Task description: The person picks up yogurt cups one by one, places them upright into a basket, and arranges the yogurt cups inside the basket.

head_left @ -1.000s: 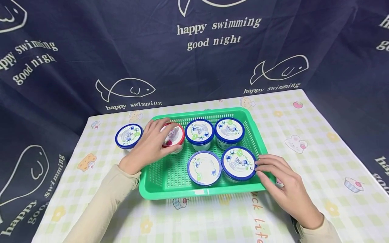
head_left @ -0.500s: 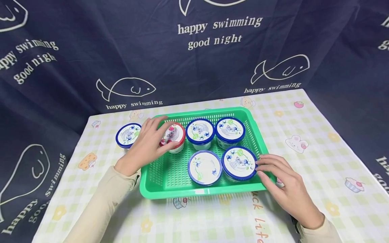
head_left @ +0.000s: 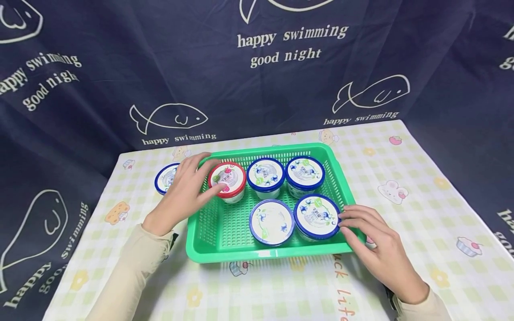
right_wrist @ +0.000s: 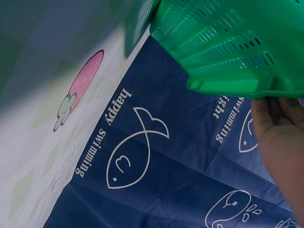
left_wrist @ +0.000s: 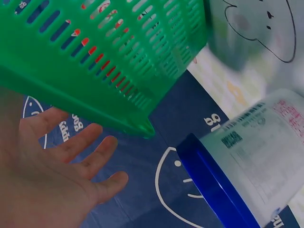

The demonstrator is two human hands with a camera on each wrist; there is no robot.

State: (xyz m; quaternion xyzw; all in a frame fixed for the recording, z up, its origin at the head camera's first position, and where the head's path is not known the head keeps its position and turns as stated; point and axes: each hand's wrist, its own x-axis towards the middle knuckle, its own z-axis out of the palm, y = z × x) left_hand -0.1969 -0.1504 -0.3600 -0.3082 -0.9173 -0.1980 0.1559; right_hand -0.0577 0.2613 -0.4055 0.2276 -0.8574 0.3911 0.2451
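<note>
A green plastic basket holds several lidded tubs. One red-lidded tub stands at its back left; the rest, such as a blue-lidded tub at the front right, have blue-rimmed lids. My left hand is over the basket's left edge, thumb tip overlapping the red lid, fingers spread. In the left wrist view its fingers are parted with nothing between them. My right hand lies over the basket's right rim, fingertips beside the front right tub's lid. In the right wrist view the basket hides those fingertips.
Outside the basket, on its left, another blue-lidded tub stands on the table, partly behind my left hand. A pale checked tablecloth with printed cartoons covers the table. Dark blue curtains hang close behind it.
My left hand has drawn back to the left from the red-lidded tub, showing more of its lid and covering more of the tub outside. The right hand has stayed at the rim.
</note>
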